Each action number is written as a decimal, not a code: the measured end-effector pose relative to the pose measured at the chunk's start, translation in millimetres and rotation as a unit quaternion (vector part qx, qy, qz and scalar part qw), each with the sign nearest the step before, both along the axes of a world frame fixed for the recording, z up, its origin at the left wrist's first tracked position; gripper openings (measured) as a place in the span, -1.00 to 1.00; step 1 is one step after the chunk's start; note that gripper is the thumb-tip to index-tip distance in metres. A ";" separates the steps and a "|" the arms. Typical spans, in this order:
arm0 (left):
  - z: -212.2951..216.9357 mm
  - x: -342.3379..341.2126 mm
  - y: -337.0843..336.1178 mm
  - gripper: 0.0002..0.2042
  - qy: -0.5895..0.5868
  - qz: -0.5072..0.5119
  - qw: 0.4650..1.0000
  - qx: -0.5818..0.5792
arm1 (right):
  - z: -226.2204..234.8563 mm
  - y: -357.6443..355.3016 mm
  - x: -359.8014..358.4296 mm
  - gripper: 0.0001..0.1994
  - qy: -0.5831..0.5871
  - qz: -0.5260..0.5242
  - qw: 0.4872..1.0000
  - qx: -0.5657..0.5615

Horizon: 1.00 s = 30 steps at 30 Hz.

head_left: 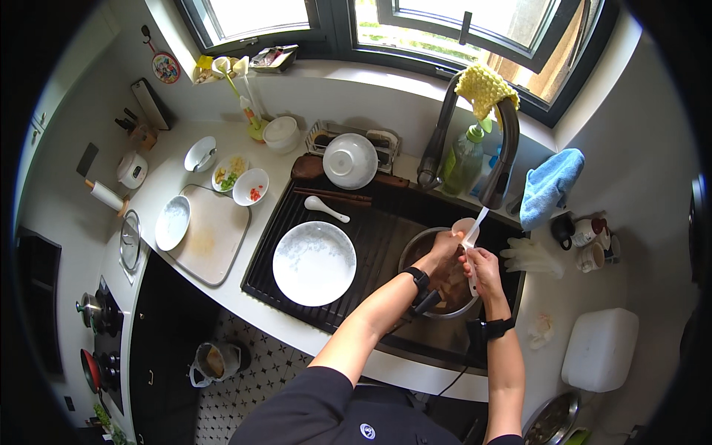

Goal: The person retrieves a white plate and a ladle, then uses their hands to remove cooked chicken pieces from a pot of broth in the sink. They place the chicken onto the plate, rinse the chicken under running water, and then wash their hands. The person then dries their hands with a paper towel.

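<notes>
Both hands are over a metal bowl [406,261] in the sink, right below the faucet. With closed fingers my left hand [443,247] grips the rounded pinkish end of a pale, spoon-like utensil [473,284]. Its exact kind is unclear. My right hand [486,268] is wrapped round the handle, whose lower end sticks out below the fist. A thin white streak that looks like running water comes down from the faucet [495,196] onto the hands. Brownish liquid with pale pieces [449,298] lies in the bowl, partly hidden by my hands and wrist.
On the dark drainboard left of the bowl are a white plate [314,264], a white spoon [326,209] and an upturned bowl [349,161]. Farther left lies a cutting board [226,248] near small food bowls. A blue cloth [551,189] and pale gloves [530,256] flank the sink's right.
</notes>
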State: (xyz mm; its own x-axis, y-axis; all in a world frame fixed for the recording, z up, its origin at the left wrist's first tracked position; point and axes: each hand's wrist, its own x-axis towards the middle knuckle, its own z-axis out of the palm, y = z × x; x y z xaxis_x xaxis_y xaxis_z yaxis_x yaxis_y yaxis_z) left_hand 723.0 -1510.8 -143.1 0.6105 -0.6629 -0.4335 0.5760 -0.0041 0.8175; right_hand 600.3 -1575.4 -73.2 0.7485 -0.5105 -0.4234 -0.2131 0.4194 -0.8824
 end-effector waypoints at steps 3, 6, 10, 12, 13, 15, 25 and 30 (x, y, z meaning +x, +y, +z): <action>4.3 -8.6 6.5 -0.72 0.156 -0.061 0.986 0.007 | -16.7 0.5 2.3 -0.85 -0.011 0.003 0.999 0.050; 11.2 -1.8 18.5 -0.72 0.093 -0.104 0.990 0.031 | -25.9 0.1 4.0 -0.79 0.067 0.014 0.992 -0.104; 32.4 19.2 43.9 -0.81 -0.318 -0.130 0.908 0.238 | -21.5 3.8 2.3 -0.79 0.095 -0.025 0.840 -0.534; 53.0 24.0 57.4 -0.83 -0.470 -0.021 0.836 0.284 | -17.3 8.0 -3.4 -0.83 0.171 0.018 0.725 -0.667; 65.0 29.7 63.0 -0.84 -0.543 0.050 0.794 0.269 | -15.8 10.4 -9.0 -0.83 0.169 0.039 0.667 -0.724; 89.1 52.8 68.9 -0.83 -0.647 0.145 0.702 0.259 | -16.1 16.3 -21.5 -0.79 0.200 0.124 0.616 -0.752; 105.6 85.5 34.3 -0.85 -0.753 0.140 0.599 0.233 | 21.5 24.3 -47.2 -0.80 0.214 0.129 0.612 -0.751; 105.1 107.6 24.2 -0.92 -0.741 0.110 0.649 0.133 | 35.6 12.9 -61.1 -0.63 0.024 0.079 0.917 -0.390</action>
State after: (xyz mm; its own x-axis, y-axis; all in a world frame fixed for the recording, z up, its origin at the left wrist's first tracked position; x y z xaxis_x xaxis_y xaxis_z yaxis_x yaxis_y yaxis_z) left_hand 830.6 -1486.6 -38.0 0.5542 -0.5111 0.6570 -0.8317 -0.3088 0.4614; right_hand 539.2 -1562.5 -37.6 0.8293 -0.5587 -0.0104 -0.2633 -0.3743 -0.8891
